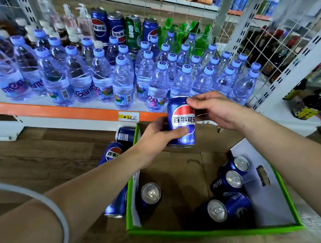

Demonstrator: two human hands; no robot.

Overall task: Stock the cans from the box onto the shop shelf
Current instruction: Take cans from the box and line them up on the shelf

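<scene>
— While both hands are on it, how would you say that blue cola can (182,120) will handle?

— Stiff-walled and smooth, probably slippery under dry fingers, and weighty for its size if full — that is my guess, since its top is out of view. The sides could dent under a hard squeeze, so the place to take it is round the middle of the body, as it is held at present.

— And the grip itself?

— The left hand (157,136) wraps the lower half, thumb across the front over the logo, fingers curled behind. The right hand (216,110) pinches the upper rim with thumb and fingertips, its other fingers loosely bent. Neither is spread wide; both close on the one can, which is upright.

— Where is it, exactly?

— In the air above the far edge of the cardboard box (215,231), just below the orange front edge of the shelf (60,109), not yet on it.

— What else is around?

— Four cans (228,183) stand or lean inside the box, one near its left wall, three toward the right. More cans (113,152) lie on the wooden floor (41,152) outside the box's left wall. Water bottles (122,83) crowd the shelf front; tall cans (116,28) stand at its back.
</scene>
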